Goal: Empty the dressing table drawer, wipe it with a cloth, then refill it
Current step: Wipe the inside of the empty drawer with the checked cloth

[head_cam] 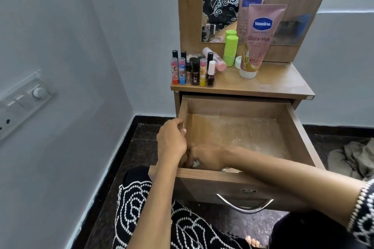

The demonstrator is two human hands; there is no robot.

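The wooden drawer (299, 127) is pulled out of the dressing table, and its dusty bottom shows bare. My left hand (172, 137) grips the drawer's left wall near the front. My right hand (204, 156) reaches into the front left corner, fingers curled round a small white thing (196, 163), too hidden to name. On the tabletop (279, 83) stand several small lipsticks and nail polish bottles (194, 70), a green bottle (230, 49), a pink bottle (214, 58) and a pink Vaseline tube (259, 40).
A greyish cloth (352, 157) lies crumpled on the dark floor to the right of the drawer. A mirror (222, 2) rises behind the tabletop. A switch panel (22, 103) is on the left wall. My patterned knees sit under the drawer's handle (244, 206).
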